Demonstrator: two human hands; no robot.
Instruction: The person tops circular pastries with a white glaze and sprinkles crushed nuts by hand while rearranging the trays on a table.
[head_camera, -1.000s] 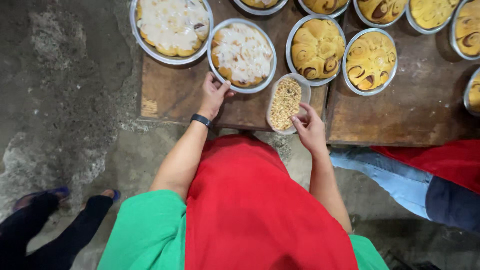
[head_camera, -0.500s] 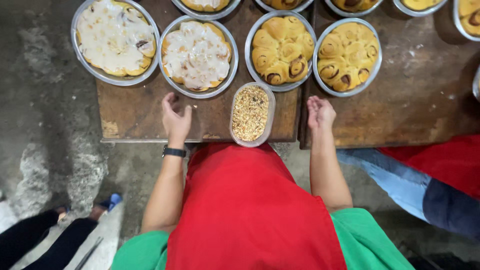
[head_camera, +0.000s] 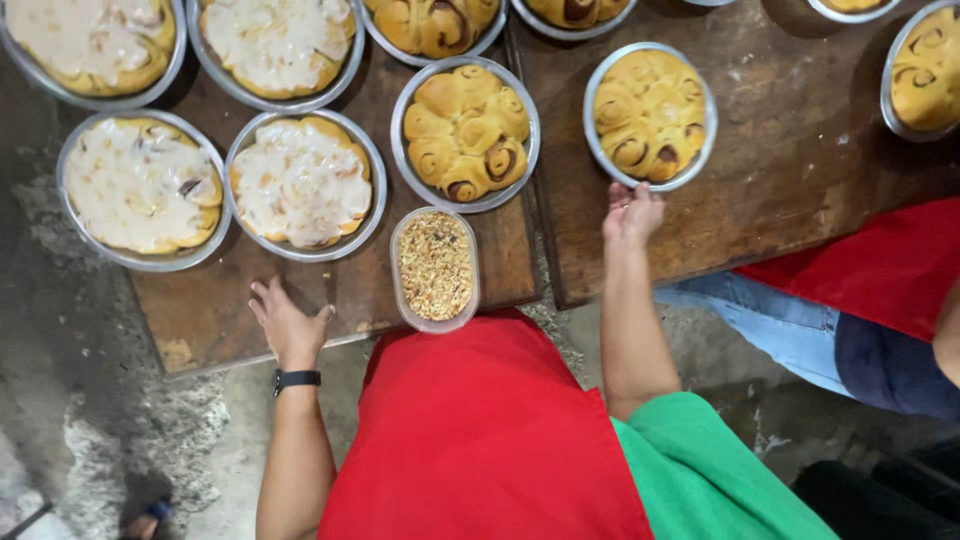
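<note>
Wooden tabletop (head_camera: 770, 190), dark and worn, covered with round metal pans of buns. Right hand (head_camera: 632, 212) at near rim of plain bun pan (head_camera: 650, 115), fingertips touching the rim, fingers loosely curled, nothing gripped. Left hand (head_camera: 288, 322) flat on table edge, fingers spread open, empty, just below iced bun pan (head_camera: 305, 183). Black wristband (head_camera: 297, 379) on left wrist. Oval clear tub of chopped nuts (head_camera: 435, 268) between both hands, at table edge, touching neither, just below second plain bun pan (head_camera: 466, 132). Another iced pan (head_camera: 142, 187) at far left, beside the first. More pans along top edge, partly cut off. Red apron (head_camera: 480, 430) over green sleeve (head_camera: 700, 470) at bottom. Second person's jeans (head_camera: 760, 320) and red cloth (head_camera: 880, 265) at right. Concrete floor (head_camera: 90, 420) at left.
</note>
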